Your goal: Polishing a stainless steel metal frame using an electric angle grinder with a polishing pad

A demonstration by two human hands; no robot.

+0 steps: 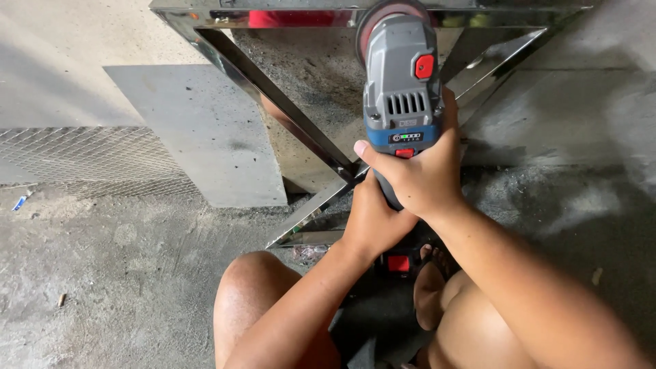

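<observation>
Polished stainless steel fills the middle of the head view: a mirror-bright frame (pixel 273 102) of flat bars lies on the dusty concrete floor (pixel 102 273), two bars meeting in a corner just in front of our hands. We hold a grey and blue cordless angle grinder (pixel 402 89) above that frame, its reddish disc (pixel 383 14) pointing away from us toward the far bar at the top edge. Our right hand (pixel 420 174) is clenched around the blue waist of the tool, thumb lying beside the small red switch; our left hand (pixel 372 219) wraps the handle lower down, underneath the right. Whether the disc touches the steel we cannot tell, since the body hides the contact. To work well here, we judge that both grips should stay firm, wrists straight, the disc laid at a shallow angle and moved evenly along the bar, never dwelling. Our bare knee (pixel 253 287) sits close below, so we keep the grit thrown away from it. Left of the frame lie a grey sheet (pixel 198 130) and wire mesh (pixel 89 160).
</observation>
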